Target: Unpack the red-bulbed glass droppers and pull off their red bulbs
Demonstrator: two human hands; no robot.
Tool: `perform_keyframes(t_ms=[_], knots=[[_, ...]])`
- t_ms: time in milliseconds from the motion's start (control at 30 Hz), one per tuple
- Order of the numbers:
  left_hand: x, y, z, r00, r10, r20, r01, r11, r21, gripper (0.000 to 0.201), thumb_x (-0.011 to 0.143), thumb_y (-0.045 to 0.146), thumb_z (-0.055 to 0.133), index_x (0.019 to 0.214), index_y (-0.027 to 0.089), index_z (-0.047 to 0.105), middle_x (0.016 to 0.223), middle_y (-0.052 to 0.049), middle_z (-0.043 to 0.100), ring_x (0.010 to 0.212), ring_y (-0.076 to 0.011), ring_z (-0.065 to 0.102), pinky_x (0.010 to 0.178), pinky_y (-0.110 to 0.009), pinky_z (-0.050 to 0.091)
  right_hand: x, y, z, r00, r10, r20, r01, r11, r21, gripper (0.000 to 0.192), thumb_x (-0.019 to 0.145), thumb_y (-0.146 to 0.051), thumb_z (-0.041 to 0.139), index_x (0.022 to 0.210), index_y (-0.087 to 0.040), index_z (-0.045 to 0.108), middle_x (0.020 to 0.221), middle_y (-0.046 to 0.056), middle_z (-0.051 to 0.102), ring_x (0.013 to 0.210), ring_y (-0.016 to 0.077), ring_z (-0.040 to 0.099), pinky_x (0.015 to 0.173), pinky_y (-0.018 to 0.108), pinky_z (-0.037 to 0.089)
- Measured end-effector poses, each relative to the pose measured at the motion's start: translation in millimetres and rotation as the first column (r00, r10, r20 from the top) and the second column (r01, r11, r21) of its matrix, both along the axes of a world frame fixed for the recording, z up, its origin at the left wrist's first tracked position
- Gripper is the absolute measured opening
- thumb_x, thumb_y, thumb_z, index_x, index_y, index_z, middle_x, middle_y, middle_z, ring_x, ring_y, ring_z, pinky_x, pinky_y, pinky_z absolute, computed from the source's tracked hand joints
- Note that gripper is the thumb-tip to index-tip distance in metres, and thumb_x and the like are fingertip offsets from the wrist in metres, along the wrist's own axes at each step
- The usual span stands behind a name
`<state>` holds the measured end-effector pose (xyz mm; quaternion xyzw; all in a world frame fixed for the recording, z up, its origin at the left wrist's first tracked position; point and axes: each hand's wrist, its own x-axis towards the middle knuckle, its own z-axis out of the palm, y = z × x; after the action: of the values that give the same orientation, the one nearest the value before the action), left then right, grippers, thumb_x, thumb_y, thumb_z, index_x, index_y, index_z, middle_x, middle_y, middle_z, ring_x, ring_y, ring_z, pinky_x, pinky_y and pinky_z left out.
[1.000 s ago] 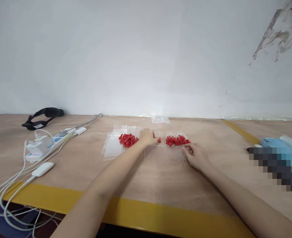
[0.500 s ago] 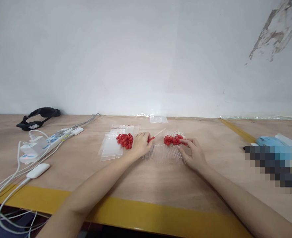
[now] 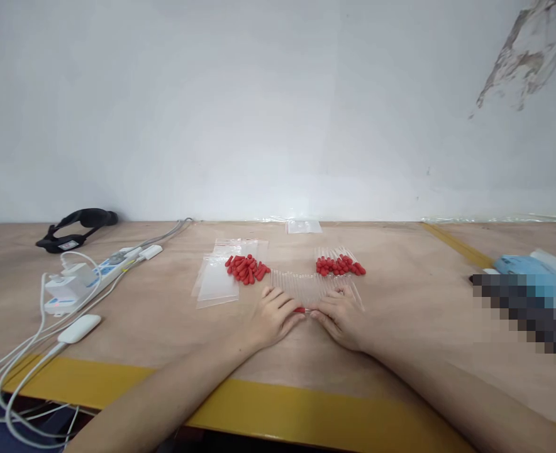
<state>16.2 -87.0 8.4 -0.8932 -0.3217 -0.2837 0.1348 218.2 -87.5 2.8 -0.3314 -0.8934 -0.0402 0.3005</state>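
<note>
- Left hand (image 3: 275, 316), centre of the frame, just below the middle: its grip is closed around a small red bulb (image 3: 299, 309), one end showing.
- Right hand (image 3: 341, 318), beside it: its grip pinches a thin clear tube (image 3: 308, 311) at that bulb.
- Above both hands, a row of slender transparent tubes (image 3: 292, 286) lies on the brown wooden tabletop (image 3: 165, 333).
- Centre-left: a pile of loose red bulbs (image 3: 244, 270) by flat clear plastic bags (image 3: 217, 286).
- Right of centre: a cluster of red-bulbed tubes (image 3: 339, 265).
</note>
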Motion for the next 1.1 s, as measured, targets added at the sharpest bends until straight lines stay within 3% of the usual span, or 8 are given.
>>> perform_keyframes(t_ms=[100, 267, 467, 767, 900, 1100], knots=[[-1, -1, 0.9, 0.998, -0.020, -0.062, 0.022, 0.999, 0.032, 0.020, 0.087, 0.029, 0.042, 0.080, 0.017, 0.056, 0.069, -0.002, 0.057, 0.069, -0.0152, 0.045, 0.067, -0.031, 0.029, -1, -2, 1.3, 0.999, 0.033, 0.000, -0.033, 0.999, -0.027, 0.024, 0.088, -0.026, 0.040, 0.082, -0.021, 0.063, 0.064, 0.000, 0.061, 0.064, 0.0112, 0.047, 0.071, 0.031, 0.023], [-4, -2, -0.2, 0.992, -0.041, -0.121, 0.040, 0.999, -0.011, 0.022, 0.088, 0.028, 0.039, 0.081, 0.015, 0.055, 0.071, -0.003, 0.055, 0.071, -0.0153, 0.044, 0.070, -0.032, 0.030, 1, 1, -4.1, 0.997, 0.082, -0.005, -0.080, 0.983, 0.164, 0.021, 0.086, -0.025, 0.043, 0.080, -0.019, 0.062, 0.056, -0.001, 0.055, 0.061, 0.0106, 0.042, 0.069, 0.030, 0.023], [-4, -3, 0.3, 0.989, -0.071, -0.133, 0.063, 0.996, -0.057, 0.024, 0.089, 0.027, 0.036, 0.082, 0.015, 0.055, 0.071, -0.003, 0.054, 0.071, -0.0150, 0.045, 0.075, -0.032, 0.031, 8, 3, -7.2, 0.991, 0.100, 0.085, -0.126, 0.910, 0.396, 0.016, 0.085, -0.017, 0.044, 0.089, -0.016, 0.059, 0.058, -0.001, 0.053, 0.062, 0.0105, 0.041, 0.072, 0.031, 0.027], [-6, -5, 1.7, 0.989, -0.108, -0.096, 0.097, 0.989, -0.111, 0.023, 0.089, 0.026, 0.035, 0.084, 0.016, 0.055, 0.072, -0.003, 0.055, 0.073, -0.0147, 0.046, 0.078, -0.032, 0.031, 16, 0, 3.7, 0.957, 0.159, 0.243, -0.264, 0.820, 0.507, 0.028, 0.085, -0.008, 0.037, 0.104, -0.017, 0.056, 0.062, -0.001, 0.054, 0.064, 0.0125, 0.041, 0.072, 0.032, 0.030], [-5, -6, 2.6, 0.990, -0.092, -0.109, 0.081, 0.991, -0.106, 0.023, 0.089, 0.027, 0.035, 0.084, 0.016, 0.055, 0.072, -0.003, 0.055, 0.073, -0.0146, 0.046, 0.078, -0.032, 0.031, 14, 0, -0.2, 0.974, 0.143, 0.175, -0.205, 0.884, 0.420, 0.022, 0.085, -0.012, 0.040, 0.095, -0.017, 0.059, 0.062, 0.000, 0.055, 0.064, 0.0124, 0.041, 0.074, 0.033, 0.028], [0, -5, 5.6, 0.994, -0.056, -0.097, 0.048, 0.996, -0.077, 0.022, 0.087, 0.033, 0.040, 0.089, 0.018, 0.055, 0.082, -0.003, 0.059, 0.082, -0.0161, 0.048, 0.088, -0.037, 0.028, 4, -3, 1.6, 0.998, 0.056, 0.020, -0.059, 0.986, 0.154, 0.018, 0.085, -0.024, 0.044, 0.077, -0.019, 0.060, 0.059, -0.001, 0.057, 0.063, 0.0113, 0.042, 0.071, 0.032, 0.023]])
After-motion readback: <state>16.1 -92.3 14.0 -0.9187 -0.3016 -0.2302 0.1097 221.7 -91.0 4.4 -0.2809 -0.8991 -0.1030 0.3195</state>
